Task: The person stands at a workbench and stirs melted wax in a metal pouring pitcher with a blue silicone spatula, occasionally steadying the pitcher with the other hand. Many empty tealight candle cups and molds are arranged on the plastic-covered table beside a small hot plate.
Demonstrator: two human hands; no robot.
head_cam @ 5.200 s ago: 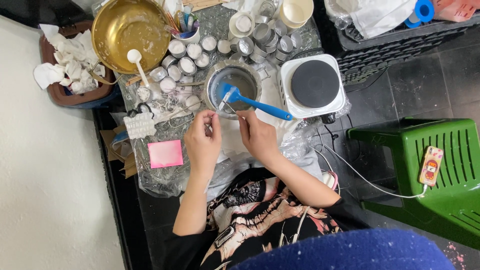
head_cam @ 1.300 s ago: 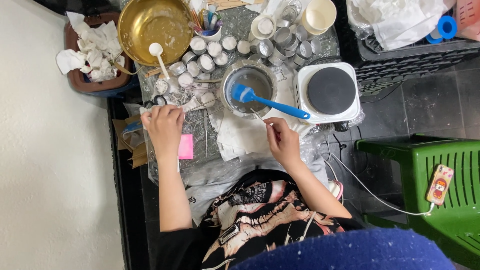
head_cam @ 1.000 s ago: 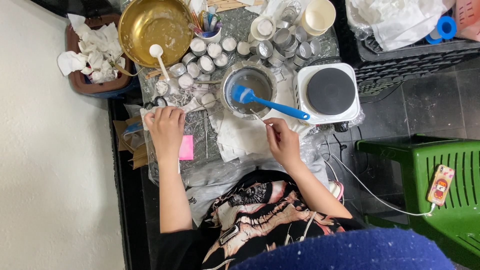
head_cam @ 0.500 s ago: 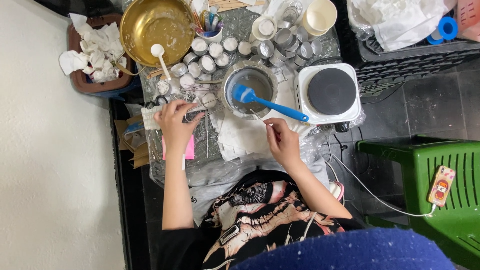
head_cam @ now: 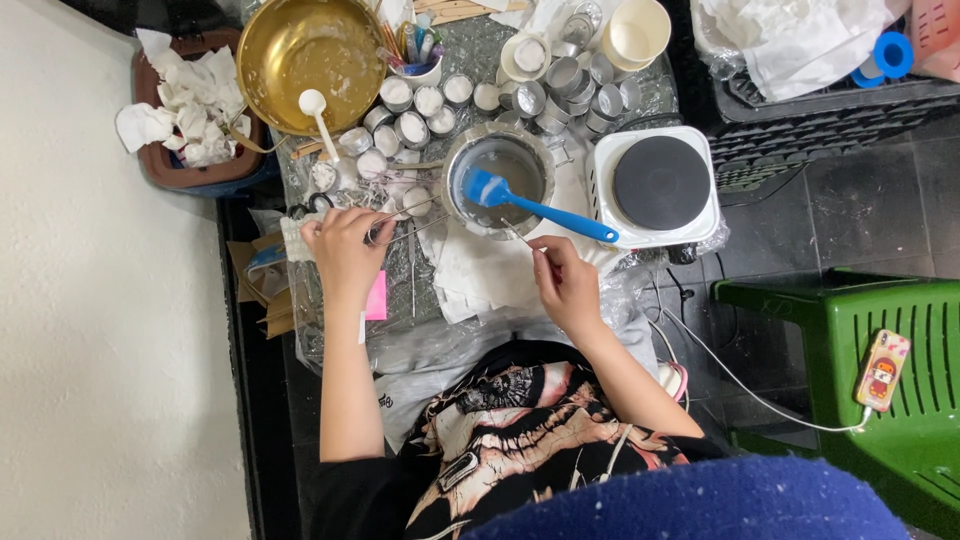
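- My right hand [head_cam: 568,285], nearest me at 6 o'clock of the round steel pot w/ grey-white liquid [head_cam: 497,178]: thumb & forefinger pressed together, pinching a thin white wick stick [head_cam: 522,238]; stick's far end points to 11 o'clock, near the pot rim. Touching or not, can't tell.
- Under it: white paper sheets [head_cam: 480,275] on clear plastic wrap.
- My left hand [head_cam: 342,252] at 9 o'clock of right hand, well apart. Fingers curled, tips on thin metal wire tongs [head_cam: 405,222]; real clamp or just touch, can't tell.
- Pink square sticky note [head_cam: 376,297] pokes out at 5 o'clock of left hand.
- White ridged block [head_cam: 291,236] just beside left hand, 10 o'clock side.
- Blue silicone spatula [head_cam: 530,202]: head in the pot, handle out over the rim toward 4 o'clock.
- White single-burner hot plate w/ black round top [head_cam: 656,184] at 3 o'clock of pot, just beside.
- Small round tealight cups [head_cam: 410,128], some w/ white wax, at 10 o'clock of pot.
- Farther: gold metal bowl [head_cam: 300,52] at 11 o'clock, white spoon [head_cam: 319,115] leaning on its rim.
- Brown tray of crumpled white tissue [head_cam: 180,110] far at 9 o'clock of bowl.
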